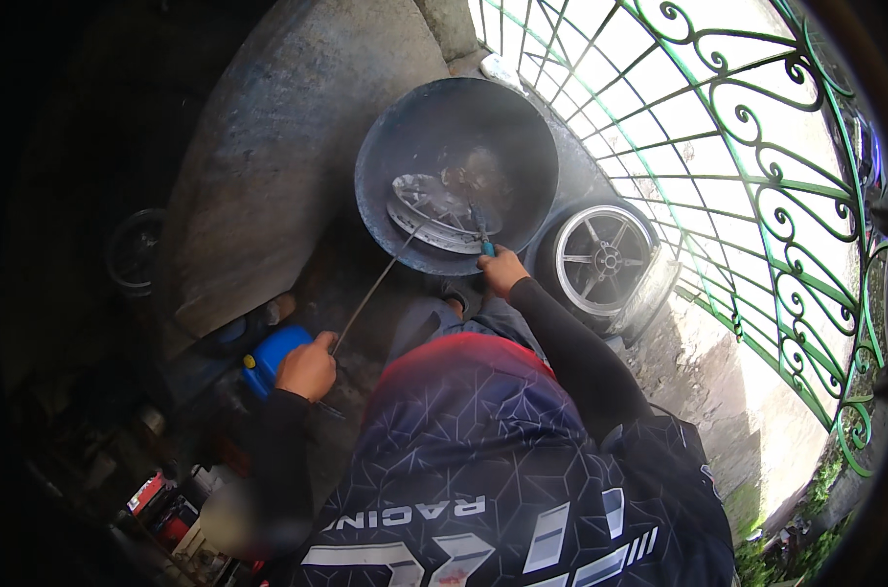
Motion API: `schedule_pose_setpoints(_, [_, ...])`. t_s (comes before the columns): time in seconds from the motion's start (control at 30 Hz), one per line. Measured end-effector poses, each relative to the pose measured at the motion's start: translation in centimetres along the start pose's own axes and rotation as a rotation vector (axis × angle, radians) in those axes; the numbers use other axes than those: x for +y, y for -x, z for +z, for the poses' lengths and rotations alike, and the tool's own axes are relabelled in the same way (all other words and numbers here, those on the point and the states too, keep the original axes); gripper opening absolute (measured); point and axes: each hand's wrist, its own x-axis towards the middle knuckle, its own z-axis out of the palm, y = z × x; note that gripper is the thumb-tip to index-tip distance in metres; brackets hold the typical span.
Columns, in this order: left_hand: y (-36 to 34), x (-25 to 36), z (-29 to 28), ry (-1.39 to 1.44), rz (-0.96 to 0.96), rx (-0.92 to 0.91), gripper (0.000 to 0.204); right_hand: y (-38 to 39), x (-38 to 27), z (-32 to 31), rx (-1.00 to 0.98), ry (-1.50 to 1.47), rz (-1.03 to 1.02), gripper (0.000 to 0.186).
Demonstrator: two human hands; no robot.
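Note:
A large dark round basin (pixel 390 132) stands ahead of me, and a greyish-white spoked wheel rim (pixel 449 237) leans inside it against the near wall. Murky residue covers the basin's bottom. My left hand (pixel 307 368) is closed around the near end of a long thin rod (pixel 370 291), whose far end reaches the wheel rim. At the basin's near right edge, my right hand (pixel 502 271) grips a brush-like tool with a teal handle (pixel 487 247). Its greyish head touches or nearly touches the rim; the fine detail is blurred.
Right of the basin lies another spoked wheel (pixel 605 257). A green scrolled metal grille (pixel 698 171) borders the right side. A concrete wall (pixel 277 147) rises at left. The blue plastic jug (pixel 275 354) sits beside my left hand, with clutter at lower left.

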Motion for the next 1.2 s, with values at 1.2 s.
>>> schedule_pose_setpoints(1.2, [-1.8,-5.2,6.6,0.358,-0.155,-0.035,0.024,16.3,-5.7,-11.0,-0.113,0.261,-0.01,0.069])
